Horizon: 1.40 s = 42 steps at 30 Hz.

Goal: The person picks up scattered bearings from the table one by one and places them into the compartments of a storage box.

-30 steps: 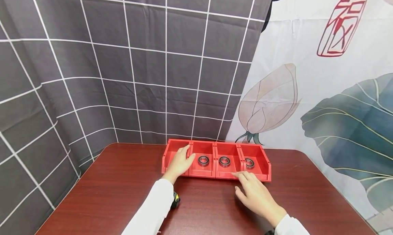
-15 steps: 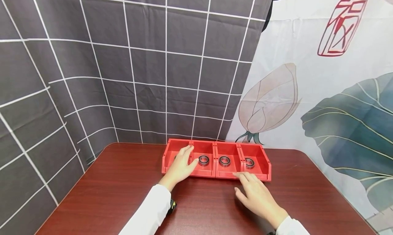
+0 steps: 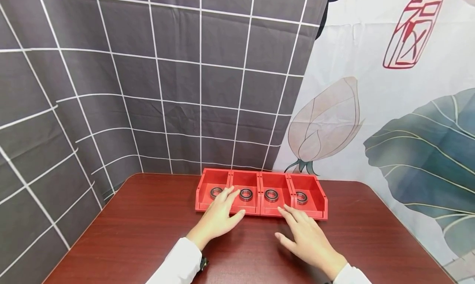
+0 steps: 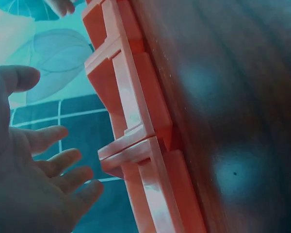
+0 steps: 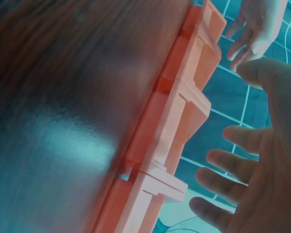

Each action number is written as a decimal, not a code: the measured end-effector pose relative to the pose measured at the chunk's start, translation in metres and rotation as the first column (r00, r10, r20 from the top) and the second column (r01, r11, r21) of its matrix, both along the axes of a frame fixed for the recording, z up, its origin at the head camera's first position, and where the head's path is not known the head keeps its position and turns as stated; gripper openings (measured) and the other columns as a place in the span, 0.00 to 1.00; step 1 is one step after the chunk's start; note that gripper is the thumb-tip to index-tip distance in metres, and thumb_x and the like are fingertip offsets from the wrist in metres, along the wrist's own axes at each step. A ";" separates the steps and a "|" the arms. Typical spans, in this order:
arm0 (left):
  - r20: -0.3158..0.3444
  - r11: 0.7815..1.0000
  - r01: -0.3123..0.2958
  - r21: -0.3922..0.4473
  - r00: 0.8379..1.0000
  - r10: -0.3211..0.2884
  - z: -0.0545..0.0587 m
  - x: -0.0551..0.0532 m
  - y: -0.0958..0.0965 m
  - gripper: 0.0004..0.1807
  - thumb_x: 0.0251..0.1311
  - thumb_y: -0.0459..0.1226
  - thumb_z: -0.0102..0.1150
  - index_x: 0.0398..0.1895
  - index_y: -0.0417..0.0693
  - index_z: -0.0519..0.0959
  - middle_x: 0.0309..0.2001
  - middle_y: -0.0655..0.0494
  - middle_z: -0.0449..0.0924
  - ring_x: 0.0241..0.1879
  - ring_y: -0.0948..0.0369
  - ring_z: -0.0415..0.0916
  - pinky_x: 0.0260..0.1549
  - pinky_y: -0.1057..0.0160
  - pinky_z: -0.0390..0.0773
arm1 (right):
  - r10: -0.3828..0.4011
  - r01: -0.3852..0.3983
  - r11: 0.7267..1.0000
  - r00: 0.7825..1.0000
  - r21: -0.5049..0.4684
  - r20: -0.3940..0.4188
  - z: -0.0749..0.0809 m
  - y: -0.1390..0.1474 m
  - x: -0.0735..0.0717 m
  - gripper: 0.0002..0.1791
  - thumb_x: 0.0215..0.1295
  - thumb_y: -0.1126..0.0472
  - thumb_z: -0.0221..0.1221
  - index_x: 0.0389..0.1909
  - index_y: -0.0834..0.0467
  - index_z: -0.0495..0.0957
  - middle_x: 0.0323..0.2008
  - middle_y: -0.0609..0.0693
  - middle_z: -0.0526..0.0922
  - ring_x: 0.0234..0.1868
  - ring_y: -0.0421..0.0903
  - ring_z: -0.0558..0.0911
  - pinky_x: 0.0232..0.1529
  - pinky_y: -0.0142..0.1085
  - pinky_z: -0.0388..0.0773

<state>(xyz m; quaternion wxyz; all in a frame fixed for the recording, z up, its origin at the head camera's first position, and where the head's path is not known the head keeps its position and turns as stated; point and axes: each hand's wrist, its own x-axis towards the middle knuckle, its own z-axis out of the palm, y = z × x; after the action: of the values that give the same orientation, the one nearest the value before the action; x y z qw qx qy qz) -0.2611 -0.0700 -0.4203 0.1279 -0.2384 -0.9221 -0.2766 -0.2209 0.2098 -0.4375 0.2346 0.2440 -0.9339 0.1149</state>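
A row of joined red bins point(image 3: 259, 213) stands at the table's far side, a ring-shaped ball bearing lying in each compartment. In the leftmost is one bearing point(image 3: 216, 192), partly beside my left fingertips. Farther right lie a second bearing point(image 3: 246, 194), a third bearing point(image 3: 271, 195) and the rightmost bearing point(image 3: 302, 198). My left hand point(image 3: 215, 219) hovers at the front of the two left bins, fingers extended, holding nothing. In front of the right bins is my right hand point(image 3: 309, 240), fingers spread and holding nothing. Both wrist views show bare palms beside the bin fronts.
The dark red wooden table point(image 3: 141, 226) extends to both sides and in front of the bins. Behind it hangs a grey gridded cloth point(image 3: 178, 90), with a white flower-patterned cloth point(image 3: 341, 61) at the right.
My left hand has drawn back from the leftmost bin towards me, uncovering the bearing there. My right hand has shifted very slightly, its fingers spreading a little more.
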 end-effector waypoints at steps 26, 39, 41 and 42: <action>-0.064 0.975 0.043 -0.220 0.996 -0.059 -0.016 0.041 0.007 0.37 0.59 0.58 0.56 0.70 0.56 0.64 0.71 0.47 0.59 0.71 0.43 0.53 0.66 0.42 0.58 | -0.022 0.022 0.999 1.000 0.041 0.014 -0.002 -0.008 0.009 0.42 0.55 0.35 0.62 0.67 0.53 0.69 0.66 0.55 0.70 0.65 0.58 0.70 0.58 0.60 0.68; -0.034 0.968 0.025 -0.251 0.999 -0.034 -0.021 0.040 0.005 0.39 0.58 0.61 0.55 0.71 0.60 0.62 0.73 0.49 0.55 0.71 0.41 0.50 0.66 0.41 0.56 | -0.026 0.027 0.998 0.999 0.056 -0.020 -0.004 -0.012 0.005 0.41 0.55 0.35 0.62 0.68 0.46 0.68 0.67 0.54 0.68 0.67 0.58 0.67 0.58 0.61 0.66; -0.027 0.968 0.021 -0.249 0.999 -0.029 -0.020 0.040 0.005 0.39 0.58 0.61 0.54 0.72 0.60 0.62 0.73 0.49 0.55 0.71 0.42 0.50 0.66 0.40 0.56 | -0.032 0.033 0.997 0.999 0.064 -0.016 -0.004 -0.012 0.004 0.40 0.55 0.34 0.62 0.68 0.45 0.68 0.68 0.54 0.68 0.67 0.58 0.66 0.58 0.61 0.65; -0.027 0.969 0.019 -0.247 0.999 -0.027 -0.020 0.040 0.005 0.39 0.58 0.62 0.54 0.72 0.60 0.62 0.73 0.50 0.55 0.71 0.42 0.50 0.66 0.40 0.56 | -0.037 0.038 0.997 0.999 0.069 -0.014 -0.004 -0.012 0.004 0.40 0.55 0.34 0.62 0.68 0.45 0.68 0.68 0.53 0.67 0.67 0.58 0.66 0.59 0.61 0.65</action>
<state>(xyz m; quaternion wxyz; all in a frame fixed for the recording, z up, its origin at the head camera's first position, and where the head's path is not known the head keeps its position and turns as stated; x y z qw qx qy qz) -0.2211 -0.0647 -0.4400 0.1081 -0.2672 -0.9445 -0.1577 -0.2168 0.1978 -0.4410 0.2341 0.2353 -0.9402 0.0765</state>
